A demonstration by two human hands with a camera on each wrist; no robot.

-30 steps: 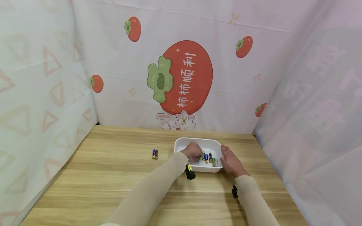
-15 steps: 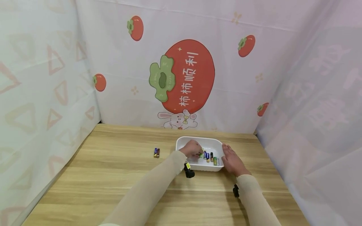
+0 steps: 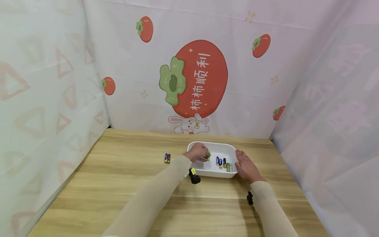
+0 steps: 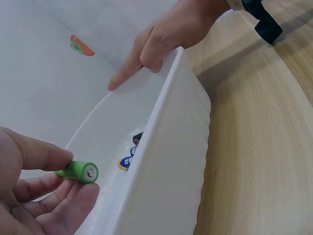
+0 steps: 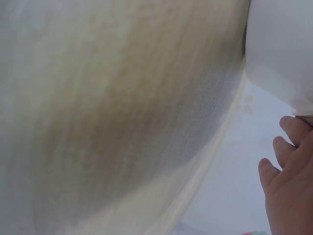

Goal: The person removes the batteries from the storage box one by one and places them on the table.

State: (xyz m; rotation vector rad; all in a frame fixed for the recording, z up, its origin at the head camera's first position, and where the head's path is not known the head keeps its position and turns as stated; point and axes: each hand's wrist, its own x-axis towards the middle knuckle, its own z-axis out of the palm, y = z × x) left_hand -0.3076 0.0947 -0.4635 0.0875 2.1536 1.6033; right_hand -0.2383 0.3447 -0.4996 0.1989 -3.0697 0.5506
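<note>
My left hand point(image 3: 197, 152) is over the left part of a white plastic tray point(image 3: 211, 172). Thumb and fingertips pinch a green battery point(image 4: 79, 171), its metal end showing in the left wrist view. Inside the tray, toward the right, several batteries stand out in a row: a blue battery point(image 3: 220, 164), a black battery point(image 3: 224, 163) and a green-and-yellow battery point(image 3: 228, 167) among them. My right hand point(image 3: 247, 168) rests on the tray's right rim with its fingers extended. In the right wrist view, those fingers appear beside the white tray wall point(image 5: 283, 54).
Two batteries point(image 3: 167, 158) lie side by side on the wooden table point(image 3: 118, 171), left of the tray. Behind the table hangs a white cloth point(image 3: 133, 112) printed with persimmons. More cloth closes in both sides.
My left hand has drawn left within the tray with the green battery, away from the row of batteries. The right hand stays at the rim. The head view has shifted slightly.
</note>
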